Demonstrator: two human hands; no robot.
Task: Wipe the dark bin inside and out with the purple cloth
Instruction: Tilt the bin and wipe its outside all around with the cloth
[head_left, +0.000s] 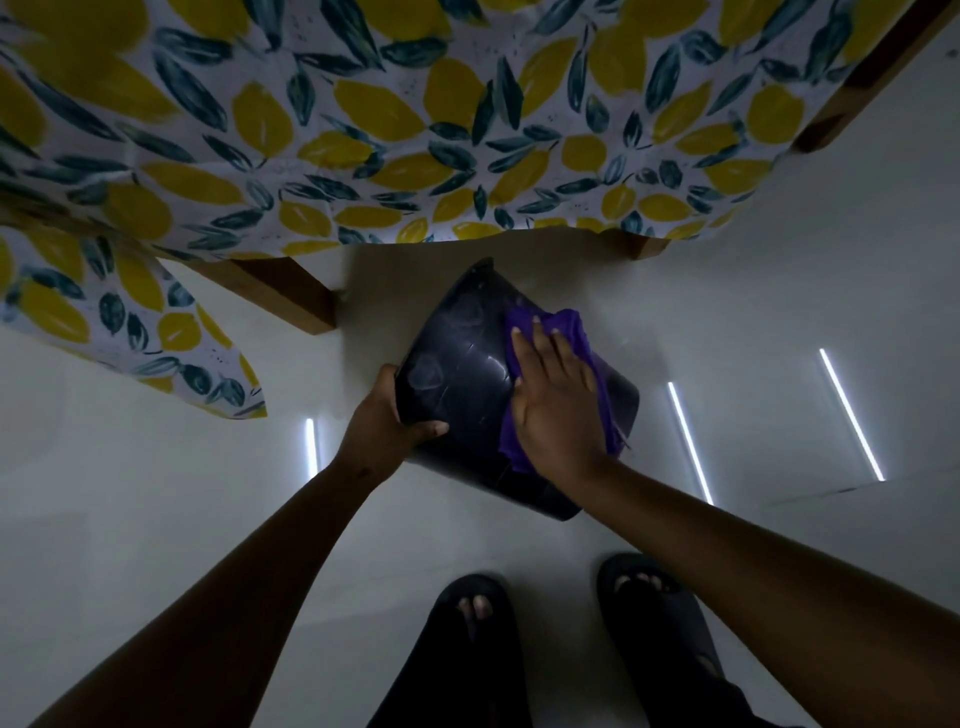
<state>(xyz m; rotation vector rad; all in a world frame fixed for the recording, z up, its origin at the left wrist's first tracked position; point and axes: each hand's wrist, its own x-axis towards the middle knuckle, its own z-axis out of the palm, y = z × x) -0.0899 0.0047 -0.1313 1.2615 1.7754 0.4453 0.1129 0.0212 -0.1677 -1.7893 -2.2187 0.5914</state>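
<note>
The dark bin (462, 364) is tipped over above the pale floor, its glossy outer wall facing me. My left hand (387, 418) grips its lower left corner, thumb on the outside. My right hand (558, 400) lies flat with fingers spread on the purple cloth (566, 325), pressing it against the bin's outer wall on the right side. The cloth sticks out above my fingertips and below my palm. The bin's inside is hidden from me.
A table with wooden legs (291, 296) and a lemon-print tablecloth (363, 130) stands right behind the bin, its cloth hanging low at the left. My sandalled feet (561, 618) stand on the glossy white floor (156, 493) just below the bin.
</note>
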